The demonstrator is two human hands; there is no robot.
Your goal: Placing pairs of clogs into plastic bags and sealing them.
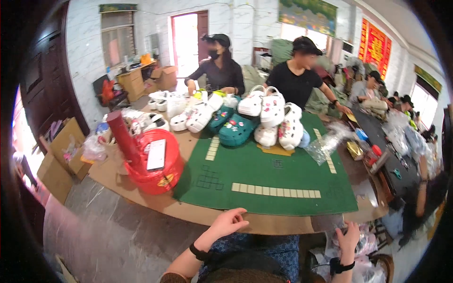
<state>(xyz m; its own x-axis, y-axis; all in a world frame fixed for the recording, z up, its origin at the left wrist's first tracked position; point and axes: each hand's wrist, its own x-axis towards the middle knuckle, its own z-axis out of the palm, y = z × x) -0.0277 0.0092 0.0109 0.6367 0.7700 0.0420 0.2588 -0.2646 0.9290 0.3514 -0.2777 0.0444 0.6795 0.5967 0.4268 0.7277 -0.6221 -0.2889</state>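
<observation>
Evidently the left hand (230, 222) rested open on the near edge of the worktop (264, 223) while the right hand (349, 236) reached, fingers loose and gripping nothing, into the clear plastic bags (365, 262) just below it, where a steady pinch would serve best.

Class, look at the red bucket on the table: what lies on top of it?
A flat white rectangular card or device rests across the red bucket. It hides part of the opening, so the contents cannot be seen.

Single head-worn fisheye view, angled down across the green-matted table (264, 184), fairly close.
</observation>
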